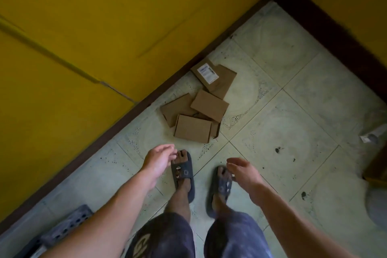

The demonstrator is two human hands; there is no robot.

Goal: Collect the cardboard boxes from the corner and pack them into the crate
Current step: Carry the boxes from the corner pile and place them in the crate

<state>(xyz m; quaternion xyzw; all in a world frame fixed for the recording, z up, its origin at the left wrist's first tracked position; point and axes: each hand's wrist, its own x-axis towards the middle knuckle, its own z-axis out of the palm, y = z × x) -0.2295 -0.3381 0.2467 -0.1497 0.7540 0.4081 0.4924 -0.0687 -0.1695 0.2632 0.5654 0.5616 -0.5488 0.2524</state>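
While the cardboard boxes (196, 107) lie uncollected, left hand (158, 160) and right hand (244, 170) hang relaxed, empty; next, reach down and grasp.

Home room corner: yellow walls (104, 16), tiled floor (293, 111).

The pale tiled floor (297, 90) bears a loose heap of cardboard boxes (193, 129) near the wall (83, 27).
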